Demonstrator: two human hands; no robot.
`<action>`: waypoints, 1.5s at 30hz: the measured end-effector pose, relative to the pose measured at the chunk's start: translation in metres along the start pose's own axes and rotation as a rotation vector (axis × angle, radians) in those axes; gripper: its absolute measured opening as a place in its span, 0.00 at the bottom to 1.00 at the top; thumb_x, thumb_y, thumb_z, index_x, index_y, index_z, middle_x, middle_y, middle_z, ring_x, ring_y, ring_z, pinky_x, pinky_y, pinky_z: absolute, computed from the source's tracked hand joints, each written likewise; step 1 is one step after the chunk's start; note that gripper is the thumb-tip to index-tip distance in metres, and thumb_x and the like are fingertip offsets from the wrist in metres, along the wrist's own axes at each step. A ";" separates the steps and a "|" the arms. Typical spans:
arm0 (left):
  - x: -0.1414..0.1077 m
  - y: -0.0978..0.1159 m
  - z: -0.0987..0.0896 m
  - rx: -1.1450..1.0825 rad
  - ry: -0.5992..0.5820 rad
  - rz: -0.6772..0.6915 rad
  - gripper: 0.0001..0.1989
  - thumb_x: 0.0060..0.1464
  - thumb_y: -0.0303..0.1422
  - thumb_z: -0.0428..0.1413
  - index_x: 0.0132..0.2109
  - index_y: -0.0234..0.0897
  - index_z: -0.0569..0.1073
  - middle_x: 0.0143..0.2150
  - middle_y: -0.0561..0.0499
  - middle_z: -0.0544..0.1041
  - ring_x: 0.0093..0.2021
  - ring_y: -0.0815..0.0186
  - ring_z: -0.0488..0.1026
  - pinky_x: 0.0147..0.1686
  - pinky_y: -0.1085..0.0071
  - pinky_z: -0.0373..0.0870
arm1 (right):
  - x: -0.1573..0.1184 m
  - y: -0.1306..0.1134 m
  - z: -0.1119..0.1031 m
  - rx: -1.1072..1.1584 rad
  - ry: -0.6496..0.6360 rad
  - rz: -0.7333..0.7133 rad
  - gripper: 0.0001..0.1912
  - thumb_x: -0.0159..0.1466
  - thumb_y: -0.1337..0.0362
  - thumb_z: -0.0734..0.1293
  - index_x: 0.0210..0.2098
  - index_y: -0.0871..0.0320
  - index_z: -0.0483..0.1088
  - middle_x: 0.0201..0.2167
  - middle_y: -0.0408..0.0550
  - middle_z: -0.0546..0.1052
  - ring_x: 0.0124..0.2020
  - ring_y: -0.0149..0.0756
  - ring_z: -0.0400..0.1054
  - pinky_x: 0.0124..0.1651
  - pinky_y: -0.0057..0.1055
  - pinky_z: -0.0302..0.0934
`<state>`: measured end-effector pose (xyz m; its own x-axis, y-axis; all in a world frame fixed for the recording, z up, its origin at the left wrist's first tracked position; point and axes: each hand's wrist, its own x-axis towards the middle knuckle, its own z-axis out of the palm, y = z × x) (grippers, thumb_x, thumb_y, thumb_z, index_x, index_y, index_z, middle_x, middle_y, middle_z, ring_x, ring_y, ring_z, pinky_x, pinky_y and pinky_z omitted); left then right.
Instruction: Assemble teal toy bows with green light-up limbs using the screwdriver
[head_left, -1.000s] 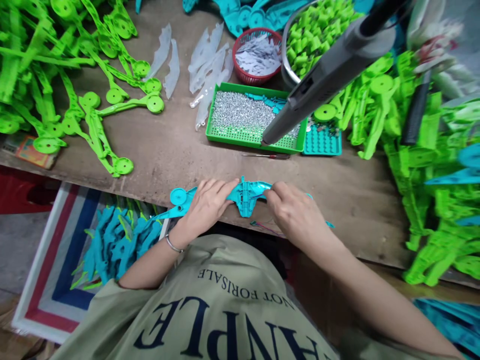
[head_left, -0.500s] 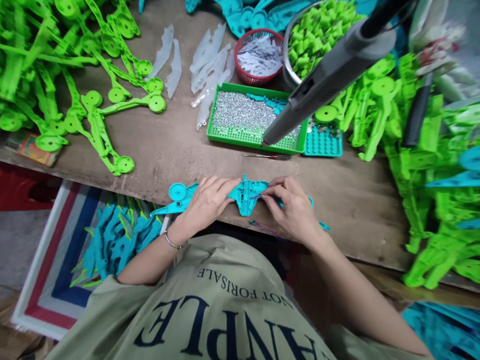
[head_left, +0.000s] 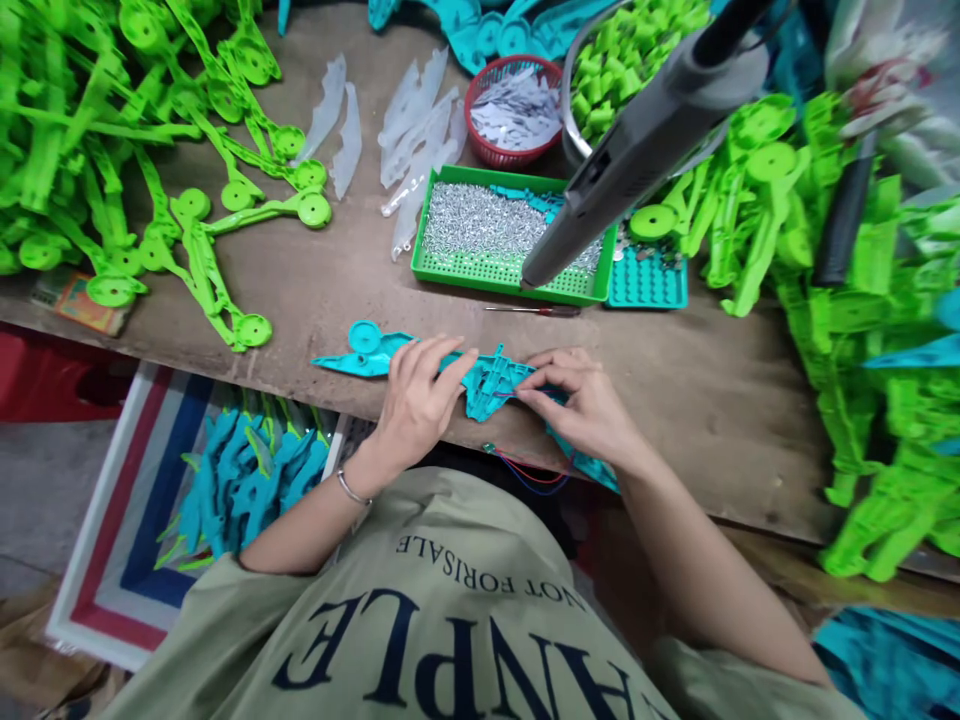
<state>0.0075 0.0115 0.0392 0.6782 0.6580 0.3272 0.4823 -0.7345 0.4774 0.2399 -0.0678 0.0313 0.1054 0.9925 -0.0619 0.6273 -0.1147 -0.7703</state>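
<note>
A blue plastic part (head_left: 491, 385) with long wings lies at the table's front edge, tilted down to the right. Over its left wing rests my left hand (head_left: 424, 390), fingers bent and touching the plastic. My right hand (head_left: 577, 400) pinches thin wires at the part's middle, thumb and index finger together, and covers some of the right wing. Red and blue wires (head_left: 532, 475) loop below the table edge, with a small green board (head_left: 489, 449) at their end.
A green tray (head_left: 510, 290) of screws stands ahead, a screwdriver (head_left: 536, 311) before it. A grey tool (head_left: 615, 170) hangs above. Green parts (head_left: 67, 130) pile up left, more green parts (head_left: 885, 400) right. Behind are a red basket (head_left: 513, 155) and a metal bowl (head_left: 577, 135).
The blue part has turned clockwise, its left wing further up and its right wing lower. My left hand has shifted slightly right, and the wires hang in a wider loop.
</note>
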 end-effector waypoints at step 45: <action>0.006 0.045 0.027 -1.649 0.019 -1.143 0.08 0.48 0.32 0.69 0.32 0.33 0.80 0.39 0.45 0.85 0.50 0.51 0.81 0.55 0.51 0.76 | -0.025 -0.014 -0.016 -0.384 0.029 -0.114 0.15 0.68 0.71 0.59 0.43 0.56 0.77 0.36 0.52 0.74 0.37 0.42 0.70 0.39 0.38 0.64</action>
<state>0.0488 -0.0224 0.0406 0.4750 0.6326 -0.6117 -0.2784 0.7675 0.5775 0.2406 -0.0914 0.0540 0.0368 0.9988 0.0322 0.8783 -0.0170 -0.4779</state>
